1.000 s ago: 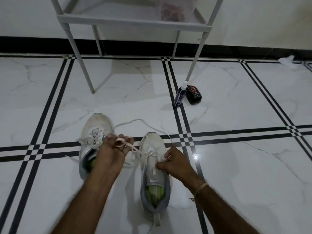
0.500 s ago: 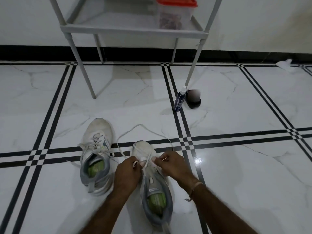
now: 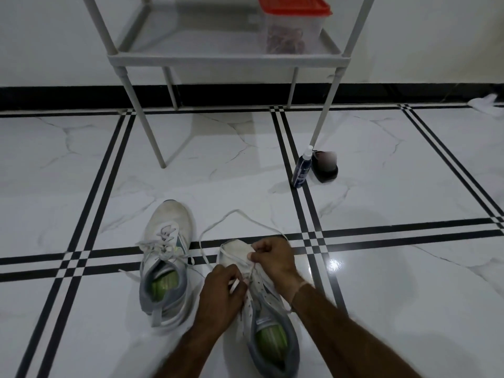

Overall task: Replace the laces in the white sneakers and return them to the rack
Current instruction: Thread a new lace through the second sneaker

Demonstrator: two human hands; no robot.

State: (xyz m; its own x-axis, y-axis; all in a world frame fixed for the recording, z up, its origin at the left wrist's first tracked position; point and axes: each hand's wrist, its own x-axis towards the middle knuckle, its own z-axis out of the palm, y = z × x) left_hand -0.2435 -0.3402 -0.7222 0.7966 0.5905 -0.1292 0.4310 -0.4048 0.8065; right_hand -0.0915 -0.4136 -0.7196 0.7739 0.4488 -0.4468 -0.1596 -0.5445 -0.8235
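Note:
Two white sneakers with grey collars and green insoles stand on the floor, toes pointing away from me. The left sneaker (image 3: 165,257) is laced, its lace ends lying loose. Both my hands work over the right sneaker (image 3: 266,317). My left hand (image 3: 222,296) pinches a white lace end at the eyelets. My right hand (image 3: 274,260) pinches the lace near the toe. A long loop of white lace (image 3: 237,214) trails on the floor beyond the toe. The grey rack (image 3: 226,60) stands behind, against the wall.
A clear box with a red lid (image 3: 291,25) sits on the rack's lowest shelf. A dark blue spray bottle (image 3: 302,169) and a small black object (image 3: 326,169) stand by the rack's right front leg. A white cloth (image 3: 488,103) lies far right by the wall.
My left hand came down from between the sneakers to the right sneaker's eyelets. My right hand shifted forward toward its toe. The view moved closer and lower.

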